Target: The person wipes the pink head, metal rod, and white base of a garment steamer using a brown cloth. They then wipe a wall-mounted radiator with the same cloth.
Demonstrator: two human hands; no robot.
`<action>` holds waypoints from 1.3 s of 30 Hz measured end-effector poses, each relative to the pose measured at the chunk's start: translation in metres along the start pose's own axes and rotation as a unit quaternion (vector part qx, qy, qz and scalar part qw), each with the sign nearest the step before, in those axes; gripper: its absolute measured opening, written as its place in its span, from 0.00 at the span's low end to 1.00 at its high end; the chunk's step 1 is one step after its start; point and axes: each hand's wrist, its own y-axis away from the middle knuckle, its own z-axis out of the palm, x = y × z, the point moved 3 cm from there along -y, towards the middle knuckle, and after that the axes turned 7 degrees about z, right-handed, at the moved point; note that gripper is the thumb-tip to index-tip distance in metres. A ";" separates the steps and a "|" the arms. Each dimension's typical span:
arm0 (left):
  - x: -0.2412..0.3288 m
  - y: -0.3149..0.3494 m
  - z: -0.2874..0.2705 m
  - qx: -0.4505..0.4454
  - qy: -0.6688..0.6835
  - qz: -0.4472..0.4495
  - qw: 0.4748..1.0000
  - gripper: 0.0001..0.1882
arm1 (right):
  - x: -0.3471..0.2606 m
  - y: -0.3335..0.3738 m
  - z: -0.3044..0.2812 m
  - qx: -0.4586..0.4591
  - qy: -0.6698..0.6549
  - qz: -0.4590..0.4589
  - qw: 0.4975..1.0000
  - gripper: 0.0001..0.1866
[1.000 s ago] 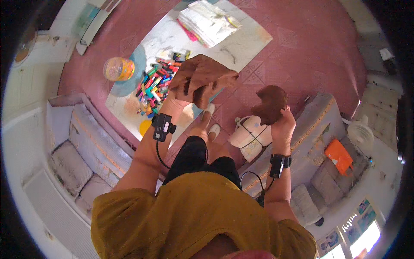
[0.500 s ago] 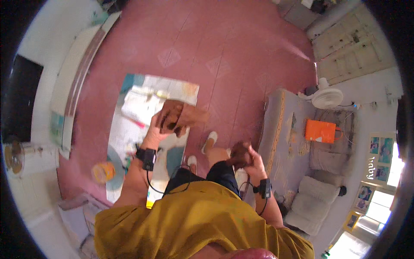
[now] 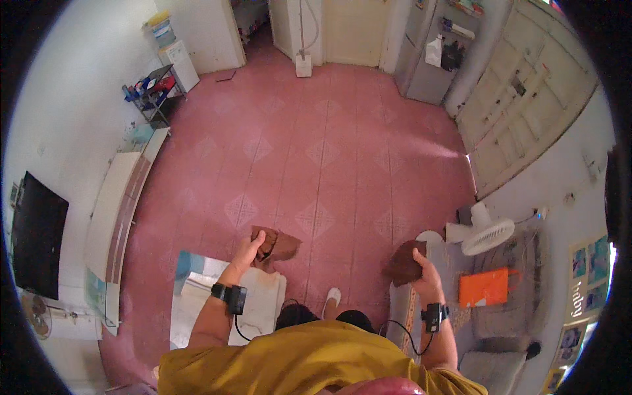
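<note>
The left hand pinched a folded brown cloth (image 3: 284,247) under its thumb, the marbled table (image 3: 266,304) below its wrist. The right hand (image 3: 429,275) gripped a bunched dark-brown cloth (image 3: 399,265), left of the sofa (image 3: 501,322). Both cloths were lifted; neither was yet set down.

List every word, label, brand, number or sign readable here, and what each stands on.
Photo panel: white lettering, sideways; legible, but not copied out here.
Left wrist device, right wrist device: any marking too small to read.
Orange bag: no readable text.
Brown item in the left hand: none visible.
Brown item in the right hand: none visible.
</note>
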 end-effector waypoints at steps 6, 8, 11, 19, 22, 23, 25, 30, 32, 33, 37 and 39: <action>0.043 -0.065 -0.079 0.144 0.166 0.026 0.975 0.29 | -0.154 -0.105 0.061 -0.075 0.017 -0.087 0.993 0.21; 0.046 -0.087 -0.104 0.205 0.305 0.103 0.924 0.26 | -0.200 -0.136 0.083 -0.122 -0.015 -0.147 0.982 0.23; 0.047 -0.145 -0.130 0.244 0.375 0.127 0.885 0.21 | -0.233 -0.192 0.115 -0.111 0.101 -0.208 0.967 0.26; 0.153 -0.362 -0.150 0.185 0.443 0.133 0.867 0.15 | -0.299 -0.336 0.157 -0.056 -0.050 -0.107 0.991 0.23; 0.216 -0.434 -0.159 0.137 0.425 0.134 0.885 0.16 | -0.347 -0.345 0.176 -0.087 -0.059 -0.186 0.977 0.24; 0.239 -0.462 -0.161 0.139 0.408 0.138 0.892 0.16 | -0.372 -0.346 0.179 -0.035 -0.074 -0.211 0.974 0.24; 0.277 -0.507 -0.175 0.129 0.408 0.145 0.892 0.17 | -0.428 -0.341 0.194 -0.051 -0.050 -0.255 0.964 0.25; 0.378 -0.612 -0.205 0.074 0.448 0.181 0.873 0.19 | -0.602 -0.316 0.234 -0.209 0.090 -0.483 0.845 0.29; 0.408 -0.647 -0.212 0.079 0.438 0.190 0.875 0.19 | -0.658 -0.319 0.242 -0.044 0.002 -0.653 0.756 0.31; 0.424 -0.666 -0.217 0.064 0.434 0.226 0.870 0.20 | -0.679 -0.323 0.253 0.050 0.019 -0.714 0.698 0.32; 0.441 -0.740 -0.230 0.135 0.494 0.199 0.836 0.23 | -0.750 -0.382 0.340 -0.273 0.100 -0.647 0.705 0.30; 0.431 -0.772 -0.236 0.177 0.527 0.150 0.818 0.25 | -0.776 -0.427 0.380 -0.251 0.212 -0.685 0.651 0.29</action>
